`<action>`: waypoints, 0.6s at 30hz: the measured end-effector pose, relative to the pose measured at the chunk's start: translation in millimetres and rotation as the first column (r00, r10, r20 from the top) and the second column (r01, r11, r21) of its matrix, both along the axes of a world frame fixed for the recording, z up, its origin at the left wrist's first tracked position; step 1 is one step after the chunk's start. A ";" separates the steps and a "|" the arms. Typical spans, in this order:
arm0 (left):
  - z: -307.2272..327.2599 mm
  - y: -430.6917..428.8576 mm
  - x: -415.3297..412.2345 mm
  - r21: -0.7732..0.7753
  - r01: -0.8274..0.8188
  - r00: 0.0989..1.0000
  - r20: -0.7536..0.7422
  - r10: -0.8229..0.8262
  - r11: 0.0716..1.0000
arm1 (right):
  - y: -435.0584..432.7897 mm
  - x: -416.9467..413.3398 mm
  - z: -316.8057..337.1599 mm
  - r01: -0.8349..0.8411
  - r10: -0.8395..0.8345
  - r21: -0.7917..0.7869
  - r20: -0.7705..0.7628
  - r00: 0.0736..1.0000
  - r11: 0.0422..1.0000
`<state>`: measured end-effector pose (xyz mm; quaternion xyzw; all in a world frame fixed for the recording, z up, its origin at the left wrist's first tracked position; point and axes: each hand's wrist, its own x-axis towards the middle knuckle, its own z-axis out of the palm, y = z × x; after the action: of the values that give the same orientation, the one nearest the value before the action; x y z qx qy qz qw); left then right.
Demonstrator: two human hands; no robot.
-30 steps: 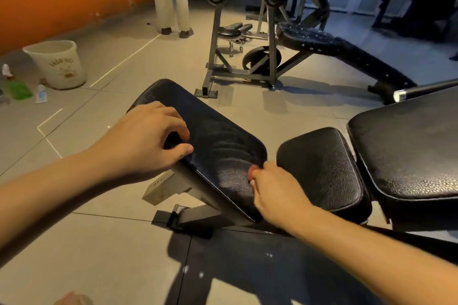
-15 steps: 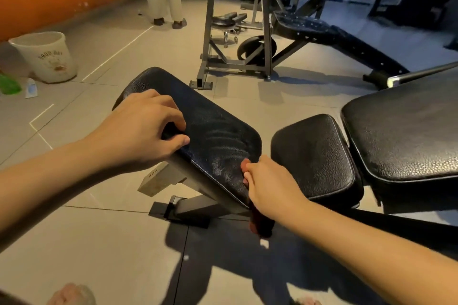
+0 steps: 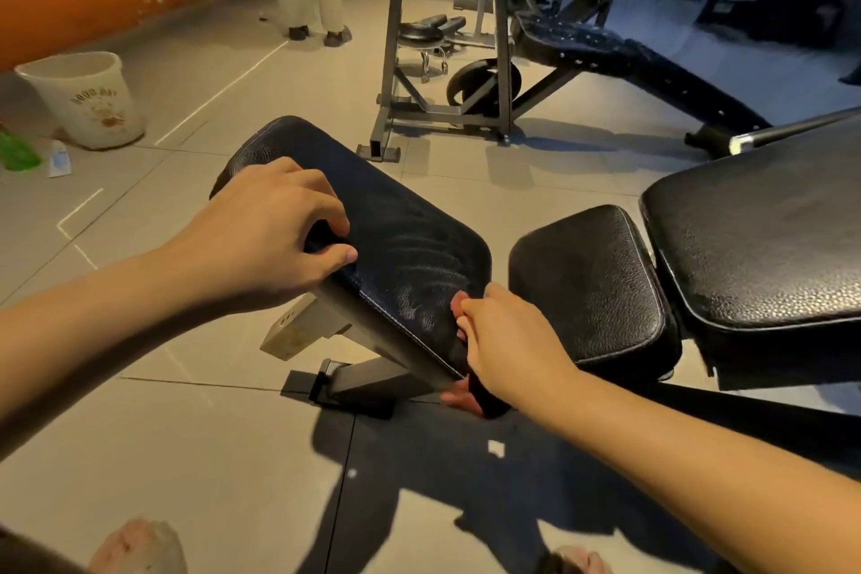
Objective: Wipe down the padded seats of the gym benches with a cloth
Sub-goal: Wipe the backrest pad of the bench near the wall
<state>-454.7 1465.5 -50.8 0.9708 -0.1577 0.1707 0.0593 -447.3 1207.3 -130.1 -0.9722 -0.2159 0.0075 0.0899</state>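
Our left hand (image 3: pixel 275 238) reaches in from the lower left with its back turned up. Its fingers curl down onto the top of the tilted pad (image 3: pixel 410 247) and the thumb lies along the pad's near side edge, so it grips that edge. Our right hand (image 3: pixel 508 340) comes in from the lower right, wrist bent, and sits at the pad's lowest corner. Its fingers are folded round the corner and hold a dark reddish cloth (image 3: pixel 487 401) against it. A bunch of the cloth hangs out below the hand, just above the floor (image 3: pixel 209 457). How much cloth lies under the palm we cannot tell. Pale wipe streaks show on the pad's black surface between our two hands. The seat pad (image 3: pixel 591 289) sits just right of the tilted pad, with the back pad (image 3: pixel 764 238) beyond it.

Against a second ago, the left hand keeps the same grip at the same place on the edge. The right hand has slid from the pad's lower edge down over the corner. The cloth, then hidden under the hand, now shows beneath it.
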 end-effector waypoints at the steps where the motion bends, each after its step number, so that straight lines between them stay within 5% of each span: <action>1: -0.1 -1.4 -0.5 0.002 -0.003 1.000 -0.006 0.003 1.000 | 0.2 -1.9 -1.4 0.000 0.000 0.008 0.016 1.000 1.000; 5: -0.4 0.1 -1.7 -0.027 0.000 1.000 -0.027 0.000 1.000 | 12.9 -36.9 -3.3 -0.205 0.204 0.100 0.021 0.979 0.974; 9: 1.2 0.0 -0.3 -0.031 0.003 1.000 -0.016 -0.003 1.000 | 4.0 18.8 1.3 0.018 -0.020 0.075 0.026 0.999 0.997; 14: 2.0 2.2 -3.3 -0.030 0.005 0.999 -0.036 -0.006 1.000 | 18.9 -16.8 3.3 -0.214 0.210 0.116 0.044 0.977 0.970; 18: 3.8 -1.3 -2.4 -0.030 0.004 1.000 -0.027 -0.005 1.000 | 5.2 41.0 3.8 0.020 -0.026 0.106 0.056 0.998 0.994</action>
<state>-457.1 1464.1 -47.0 0.9717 -0.1565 0.1597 0.0766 -406.2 1212.5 -126.3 -0.9684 -0.2071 -0.0327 0.1351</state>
